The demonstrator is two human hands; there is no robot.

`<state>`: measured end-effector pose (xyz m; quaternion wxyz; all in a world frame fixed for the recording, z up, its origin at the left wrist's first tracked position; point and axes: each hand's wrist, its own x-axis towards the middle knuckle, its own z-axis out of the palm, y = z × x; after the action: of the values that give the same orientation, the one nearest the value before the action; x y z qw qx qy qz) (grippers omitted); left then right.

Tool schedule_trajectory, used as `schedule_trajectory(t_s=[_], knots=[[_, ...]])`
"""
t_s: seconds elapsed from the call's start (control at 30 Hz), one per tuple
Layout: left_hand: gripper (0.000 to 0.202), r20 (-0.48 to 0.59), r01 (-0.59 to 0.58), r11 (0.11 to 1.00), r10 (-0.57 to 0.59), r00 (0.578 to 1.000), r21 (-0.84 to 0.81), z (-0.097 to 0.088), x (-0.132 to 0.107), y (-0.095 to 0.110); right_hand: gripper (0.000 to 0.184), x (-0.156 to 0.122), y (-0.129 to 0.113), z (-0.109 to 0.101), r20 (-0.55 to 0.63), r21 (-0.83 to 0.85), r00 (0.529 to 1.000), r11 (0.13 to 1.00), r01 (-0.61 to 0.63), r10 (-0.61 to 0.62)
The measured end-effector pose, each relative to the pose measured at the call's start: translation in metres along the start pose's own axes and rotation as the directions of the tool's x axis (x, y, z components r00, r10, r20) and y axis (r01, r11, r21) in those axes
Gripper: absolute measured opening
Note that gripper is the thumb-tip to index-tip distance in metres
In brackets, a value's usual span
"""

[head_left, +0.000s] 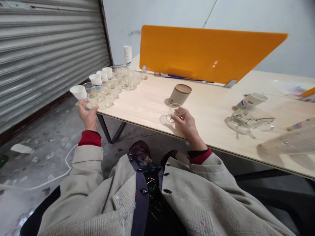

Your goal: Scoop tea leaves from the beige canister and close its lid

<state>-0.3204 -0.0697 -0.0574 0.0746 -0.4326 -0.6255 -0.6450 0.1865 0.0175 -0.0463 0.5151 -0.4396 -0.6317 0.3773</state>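
My left hand [88, 114] is raised at the table's left corner, fingers closed round the base of a white paper cup [79, 92] held upright over the edge. My right hand [185, 123] rests on the light wooden table [209, 111] with its fingers wrapped round a small clear glass [175, 111] standing near the front edge. A cream canister with a wooden lid [180, 93] stands just behind that glass. Rows of paper cups [102, 77] and several clear glasses [115, 85] line the table's left side.
An orange divider panel [209, 52] stands across the table's back. A stack of paper cups [127, 55] is at the far left corner. A glass jug [248, 119] and a tipped paper cup [251, 100] lie at right. A roller shutter [49, 49] and white cable [56, 177] are left.
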Motion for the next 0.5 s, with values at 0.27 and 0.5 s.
schedule_trajectory(t_s=[0.27, 0.5], knots=[[0.077, -0.048, 0.103, 0.994, -0.105, 0.993, -0.041, -0.016, -0.036, 0.045, 0.068, 0.001, 0.004, 0.000, -0.013, 0.000, 1.000, 1.000, 0.013, -0.013], [0.085, -0.025, 0.068, 0.984, -0.073, 0.997, -0.164, -0.010, -0.049, 0.060, 0.068, 0.001, 0.006, -0.001, 0.010, 0.002, 1.000, 1.000, 0.030, -0.030]])
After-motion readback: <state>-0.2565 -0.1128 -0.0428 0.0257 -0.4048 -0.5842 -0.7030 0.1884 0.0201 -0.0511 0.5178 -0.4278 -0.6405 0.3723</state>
